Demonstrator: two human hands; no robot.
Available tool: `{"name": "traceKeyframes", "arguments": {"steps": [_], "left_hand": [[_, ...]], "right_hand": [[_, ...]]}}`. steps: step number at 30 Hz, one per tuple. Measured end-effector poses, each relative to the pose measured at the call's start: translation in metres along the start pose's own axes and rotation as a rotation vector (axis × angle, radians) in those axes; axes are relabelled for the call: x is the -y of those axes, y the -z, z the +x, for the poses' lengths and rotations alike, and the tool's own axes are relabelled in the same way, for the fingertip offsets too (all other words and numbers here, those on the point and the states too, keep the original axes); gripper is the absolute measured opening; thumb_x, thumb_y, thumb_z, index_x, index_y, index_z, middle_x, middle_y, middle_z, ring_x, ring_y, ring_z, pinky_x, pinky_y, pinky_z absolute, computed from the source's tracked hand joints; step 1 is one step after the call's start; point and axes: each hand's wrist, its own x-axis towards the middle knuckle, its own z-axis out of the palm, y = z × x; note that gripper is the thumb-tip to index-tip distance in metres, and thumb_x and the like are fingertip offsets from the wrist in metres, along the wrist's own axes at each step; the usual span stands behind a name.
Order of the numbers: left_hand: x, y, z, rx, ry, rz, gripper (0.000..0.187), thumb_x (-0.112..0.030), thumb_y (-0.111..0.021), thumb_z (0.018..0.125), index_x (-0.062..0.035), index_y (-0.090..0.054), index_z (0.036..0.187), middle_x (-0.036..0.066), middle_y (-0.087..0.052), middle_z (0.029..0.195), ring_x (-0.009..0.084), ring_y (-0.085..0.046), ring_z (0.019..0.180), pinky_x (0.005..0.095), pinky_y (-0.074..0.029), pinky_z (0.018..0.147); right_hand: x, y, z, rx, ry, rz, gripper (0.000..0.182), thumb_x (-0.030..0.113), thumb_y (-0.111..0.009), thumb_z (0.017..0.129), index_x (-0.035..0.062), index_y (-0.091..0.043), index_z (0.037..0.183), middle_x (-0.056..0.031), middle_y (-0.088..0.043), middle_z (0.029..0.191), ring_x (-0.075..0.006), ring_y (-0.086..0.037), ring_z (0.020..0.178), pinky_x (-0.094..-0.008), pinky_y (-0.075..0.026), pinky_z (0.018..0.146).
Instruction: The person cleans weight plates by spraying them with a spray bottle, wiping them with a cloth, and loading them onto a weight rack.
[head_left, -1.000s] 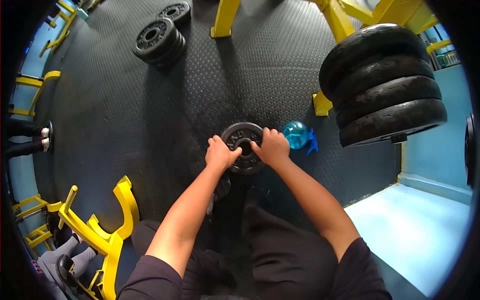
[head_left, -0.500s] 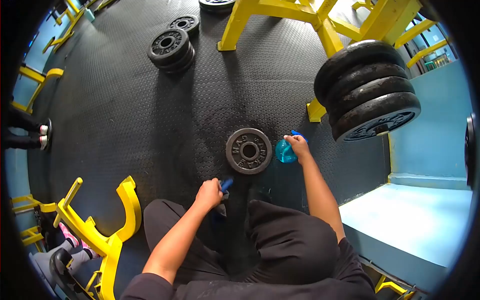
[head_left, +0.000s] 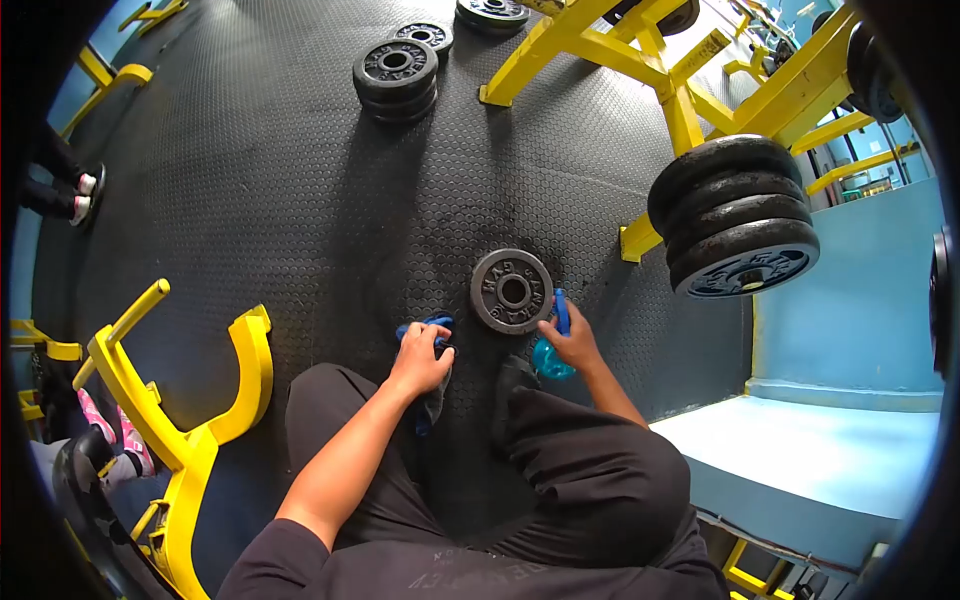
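A round black weight plate (head_left: 512, 291) lies flat on the dark rubber floor in front of my crossed legs. At its lower right, my right hand (head_left: 572, 340) is closed round a spray bottle with a blue top and a teal, see-through body (head_left: 551, 360). Left of and below the plate, my left hand (head_left: 424, 358) holds a dark and blue cloth (head_left: 432, 404), with its fingers bent over it. Neither hand covers the plate's centre hole.
Stacked plates (head_left: 396, 82) stand on the floor ahead. Several plates (head_left: 740, 215) hang on a yellow rack (head_left: 690, 115) at right. Another yellow frame (head_left: 200, 440) is at lower left. People's feet show at the left edge, beside a blue ledge (head_left: 800, 450) opposite.
The view has shifted. My right hand and the bottle have come lower, nearer my leg, and the bottle's blue top now points up. My left hand has spread more over the cloth.
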Motion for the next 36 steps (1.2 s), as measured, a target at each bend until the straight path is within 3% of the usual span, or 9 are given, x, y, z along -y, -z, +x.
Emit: {"name": "traceKeyframes", "arguments": {"steps": [1, 2, 4, 5, 8, 15, 26, 30, 36], "left_hand": [[-0.006, 0.002, 0.000, 0.017, 0.024, 0.000, 0.038, -0.023, -0.071, 0.084, -0.0066, -0.063, 0.117, 0.019, -0.053, 0.122, 0.0385, -0.051, 0.120, 0.0460, -0.043, 0.104], [-0.012, 0.004, -0.001, 0.019, 0.024, -0.008, 0.038, -0.023, -0.071, 0.084, -0.0066, -0.063, 0.117, 0.019, -0.053, 0.122, 0.0385, -0.051, 0.120, 0.0460, -0.043, 0.104], [-0.019, 0.003, -0.002, -0.001, 0.022, -0.005, 0.040, -0.024, -0.071, 0.084, -0.0069, -0.063, 0.119, 0.020, -0.051, 0.125, 0.0384, -0.050, 0.123, 0.0461, -0.043, 0.105], [-0.020, 0.002, -0.003, -0.015, 0.008, -0.034, 0.041, -0.027, -0.072, 0.084, -0.0072, -0.064, 0.119, 0.019, -0.052, 0.123, 0.0372, -0.051, 0.122, 0.0453, -0.041, 0.106], [-0.029, 0.007, -0.008, 0.034, 0.009, -0.051, 0.041, -0.026, -0.071, 0.085, -0.0069, -0.063, 0.121, 0.020, -0.051, 0.126, 0.0386, -0.050, 0.123, 0.0462, -0.042, 0.106], [-0.027, 0.011, -0.014, 0.044, 0.014, -0.085, 0.041, -0.028, -0.070, 0.086, -0.0080, -0.063, 0.121, 0.019, -0.052, 0.125, 0.0374, -0.052, 0.120, 0.0453, -0.043, 0.105], [-0.024, 0.012, -0.019, 0.018, -0.004, -0.077, 0.041, -0.028, -0.071, 0.085, -0.0052, -0.063, 0.119, 0.021, -0.055, 0.122, 0.0366, -0.052, 0.121, 0.0440, -0.042, 0.106], [-0.024, 0.014, -0.019, 0.023, 0.016, -0.065, 0.041, -0.028, -0.070, 0.086, -0.0052, -0.063, 0.119, 0.021, -0.054, 0.123, 0.0366, -0.052, 0.122, 0.0437, -0.042, 0.106], [-0.022, 0.011, -0.017, 0.041, 0.030, -0.045, 0.042, -0.030, -0.070, 0.086, -0.0051, -0.063, 0.119, 0.021, -0.054, 0.124, 0.0371, -0.052, 0.122, 0.0440, -0.042, 0.107]], "right_hand": [[0.008, -0.006, -0.010, -0.030, 0.009, 0.029, 0.049, 0.029, -0.076, 0.085, 0.0059, -0.062, 0.125, -0.0147, -0.065, 0.104, -0.0323, -0.066, 0.089, -0.0405, -0.053, 0.082], [0.009, -0.008, -0.017, -0.030, 0.005, 0.022, 0.049, 0.029, -0.076, 0.085, 0.0059, -0.062, 0.125, -0.0147, -0.065, 0.104, -0.0323, -0.066, 0.089, -0.0405, -0.053, 0.082], [-0.002, -0.014, -0.025, -0.095, 0.360, -0.360, 0.044, 0.028, -0.075, 0.086, 0.0094, -0.064, 0.124, -0.0122, -0.066, 0.095, -0.0328, -0.067, 0.087, -0.0409, -0.053, 0.082], [-0.008, -0.017, -0.025, -0.103, 0.504, -0.351, 0.038, 0.027, -0.072, 0.087, 0.0104, -0.066, 0.121, -0.0123, -0.068, 0.090, -0.0360, -0.067, 0.089, -0.0424, -0.053, 0.084], [-0.005, -0.020, -0.037, 0.091, 0.293, -0.426, 0.036, 0.027, -0.071, 0.086, 0.0097, -0.066, 0.117, -0.0149, -0.067, 0.094, -0.0377, -0.066, 0.096, -0.0446, -0.053, 0.086], [-0.014, -0.033, -0.041, 0.109, 0.305, -0.443, 0.030, 0.025, -0.070, 0.086, 0.0074, -0.066, 0.109, -0.0164, -0.068, 0.098, -0.0388, -0.066, 0.094, -0.0471, -0.052, 0.083], [-0.001, -0.043, -0.028, -0.030, 0.373, -0.265, 0.025, 0.022, -0.069, 0.087, 0.0059, -0.066, 0.105, -0.0176, -0.068, 0.098, -0.0399, -0.066, 0.090, -0.0476, -0.052, 0.078], [-0.010, -0.035, -0.024, -0.055, 0.353, -0.372, 0.024, 0.024, -0.069, 0.088, 0.0057, -0.065, 0.104, -0.0175, -0.068, 0.094, -0.0402, -0.066, 0.089, -0.0473, -0.052, 0.077], [-0.032, -0.020, -0.037, -0.189, 0.333, -0.243, 0.022, 0.025, -0.068, 0.089, 0.0045, -0.064, 0.096, -0.0173, -0.066, 0.088, -0.0406, -0.064, 0.084, -0.0466, -0.051, 0.073]]}}
